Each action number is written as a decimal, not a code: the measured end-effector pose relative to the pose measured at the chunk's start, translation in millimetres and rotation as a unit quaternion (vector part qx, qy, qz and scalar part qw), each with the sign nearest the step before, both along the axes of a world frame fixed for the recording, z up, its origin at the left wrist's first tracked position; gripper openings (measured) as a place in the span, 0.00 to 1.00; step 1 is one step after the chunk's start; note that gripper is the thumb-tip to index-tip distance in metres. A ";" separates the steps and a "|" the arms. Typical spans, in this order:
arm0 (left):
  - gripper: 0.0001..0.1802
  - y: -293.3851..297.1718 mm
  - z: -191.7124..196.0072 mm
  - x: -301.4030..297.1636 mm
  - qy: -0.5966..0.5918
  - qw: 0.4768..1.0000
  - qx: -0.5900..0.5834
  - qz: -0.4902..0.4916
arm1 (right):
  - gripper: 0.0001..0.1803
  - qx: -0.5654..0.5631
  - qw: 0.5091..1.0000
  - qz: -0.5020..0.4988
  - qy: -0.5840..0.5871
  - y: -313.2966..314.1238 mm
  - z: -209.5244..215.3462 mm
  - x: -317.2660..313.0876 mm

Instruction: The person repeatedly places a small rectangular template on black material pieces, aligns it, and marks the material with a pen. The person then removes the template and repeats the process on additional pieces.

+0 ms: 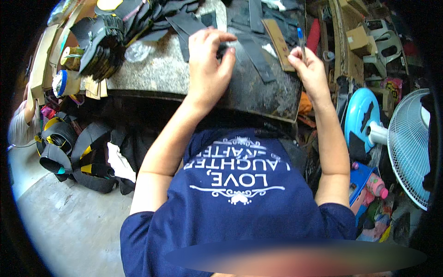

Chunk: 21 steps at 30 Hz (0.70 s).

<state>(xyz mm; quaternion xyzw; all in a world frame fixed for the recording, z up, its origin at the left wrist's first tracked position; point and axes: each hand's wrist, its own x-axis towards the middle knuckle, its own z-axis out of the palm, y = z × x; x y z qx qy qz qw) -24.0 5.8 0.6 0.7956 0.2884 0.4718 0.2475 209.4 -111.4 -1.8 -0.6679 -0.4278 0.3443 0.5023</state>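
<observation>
My left hand (pixel 208 69) is over the worktable (pixel 159 74), its fingers bent and the thumb apart from them. A dark patch shows in the gap between thumb and fingers; whether it is a separate piece or the tabletop, I cannot make out. My right hand (pixel 310 73) pinches a pen with a blue end (pixel 300 34), held upright near the table's right edge. Beside those fingertips lies a long brown strip (pixel 278 45), like card or wood. Between my hands, a flat black strip (pixel 254 59) lies slanted across the tabletop.
Stacked black cut pieces (pixel 104 44) and a clear plastic bag (pixel 137 51) occupy the table's left. A tape roll (pixel 60 84) sits at its left corner. Black and yellow straps (pixel 87 159) lie on the floor. At right stand a blue-and-white fan (pixel 408 143) and a plastic chair (pixel 386 46).
</observation>
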 end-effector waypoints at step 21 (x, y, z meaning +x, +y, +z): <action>0.10 -37.4 40.8 15.9 0.207 0.953 0.051 -0.215 | 0.05 -0.033 0.994 -0.033 0.098 2.7 6.9 3.0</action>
